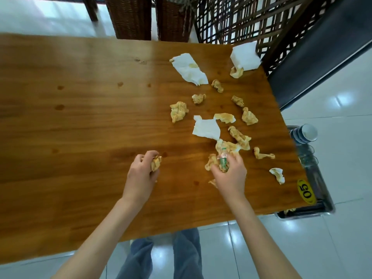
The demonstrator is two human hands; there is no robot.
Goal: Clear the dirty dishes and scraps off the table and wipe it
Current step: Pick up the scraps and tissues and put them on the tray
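Several crumpled, stained napkins point(179, 111) and flat white tissues point(206, 128) lie scattered over the right half of the wooden table point(80, 121). My left hand point(141, 174) grips one stained napkin wad point(156, 163) near the table's middle front. My right hand point(229, 174) holds a bunch of crumpled napkins with a green-printed wrapper point(223, 162), low over the table. More wads lie beyond it, such as one long wad point(239, 136) and one near the right edge point(277, 175). Small dark spots mark the tabletop point(59, 107).
A dark bin or cart point(314, 178) stands against the table's right edge, holding stacked cups point(304, 133). Wicker chairs point(130, 17) and a lattice screen point(241, 19) stand beyond the far edge. A yellow "05" sticker point(305, 191) marks the table's right corner. White floor tiles surround.
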